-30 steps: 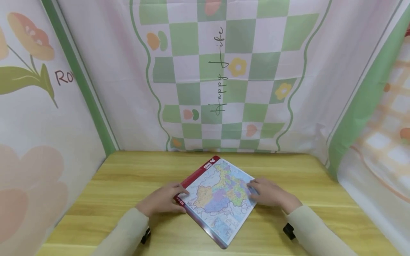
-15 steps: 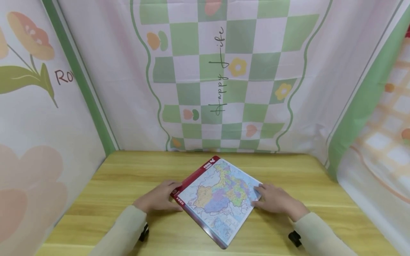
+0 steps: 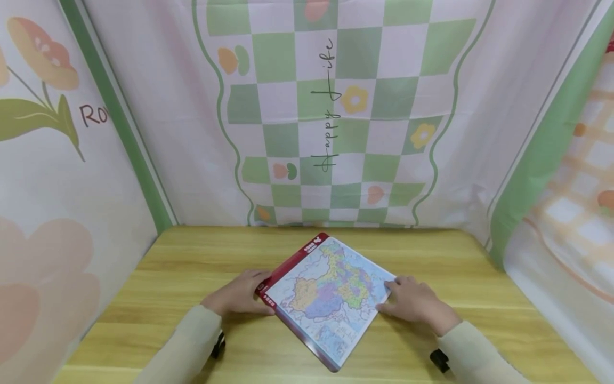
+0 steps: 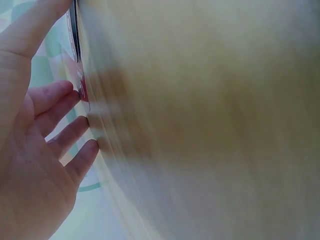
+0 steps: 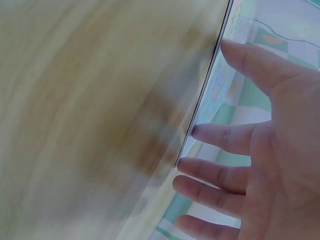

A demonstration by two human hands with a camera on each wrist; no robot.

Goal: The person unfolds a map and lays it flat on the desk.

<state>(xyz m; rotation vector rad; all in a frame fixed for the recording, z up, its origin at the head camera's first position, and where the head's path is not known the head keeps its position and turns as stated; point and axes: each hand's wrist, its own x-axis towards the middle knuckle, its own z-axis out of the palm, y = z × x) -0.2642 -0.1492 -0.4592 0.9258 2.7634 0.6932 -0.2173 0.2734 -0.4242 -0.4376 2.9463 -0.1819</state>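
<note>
Head view: the map (image 3: 331,290) lies seemingly flat on the table (image 3: 192,261), turned like a diamond, one corner toward the person, the opposite one toward the far curtain (image 3: 350,130).
Left hand (image 3: 238,295): at the map's left corner, thumb on the near side, fingers on the far side; its wrist view shows the thumb spread wide, two fingers close together, the others apart.
Right hand (image 3: 414,302): at the right corner, thumb likewise nearer; thumb and index finger are spread, tips at the edge, middle and ring fingers close together, little finger apart.
Underside: whether any fingertip reaches beneath the map, I cannot tell.
Red strip (image 3: 293,263): along the far left edge, its left end by the left hand.
Corners: the diamond turn puts one before each hand; touching both probably steadies the map evenly while leaving most print uncovered.
</note>
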